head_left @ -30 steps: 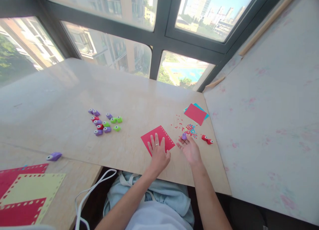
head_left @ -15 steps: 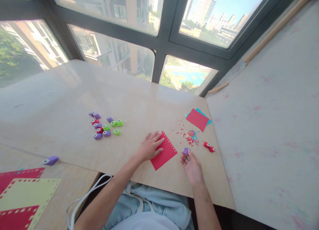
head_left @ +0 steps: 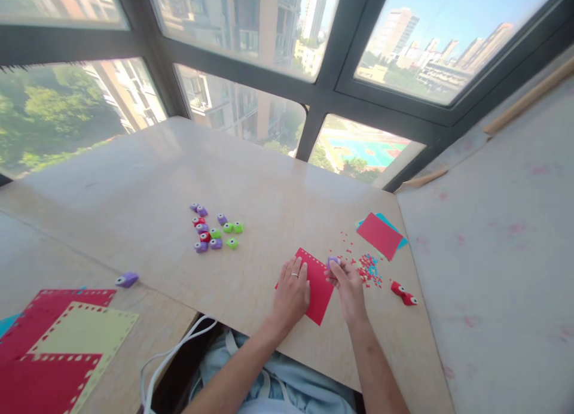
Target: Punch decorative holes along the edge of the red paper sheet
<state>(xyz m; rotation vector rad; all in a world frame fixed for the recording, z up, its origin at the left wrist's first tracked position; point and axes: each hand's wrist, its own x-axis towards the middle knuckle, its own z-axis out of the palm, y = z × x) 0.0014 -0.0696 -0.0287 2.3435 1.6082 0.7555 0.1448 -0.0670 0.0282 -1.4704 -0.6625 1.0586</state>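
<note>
A red sheet of paper lies tilted on the table, with a row of small punched holes along its upper edge. My left hand rests flat on its left part, fingers stretched out and holding nothing. Between the thumb and fingers of my right hand is a small purple craft punch, right at the sheet's upper right corner. Whether the paper is inside the punch's slot I cannot tell. Just right of that hand lies a scatter of tiny red and blue punched-out bits.
Several purple, red and green punches stand grouped left of centre. A lone purple punch sits near punched red and yellow sheets. Two red punches and stacked cards lie right. A white cable hangs at the table's front edge.
My right hand has brought the purple punch up and left to the red sheet's corner. My left hand stays on the sheet, its fingers now pointing more upward. The camera view has shifted.
</note>
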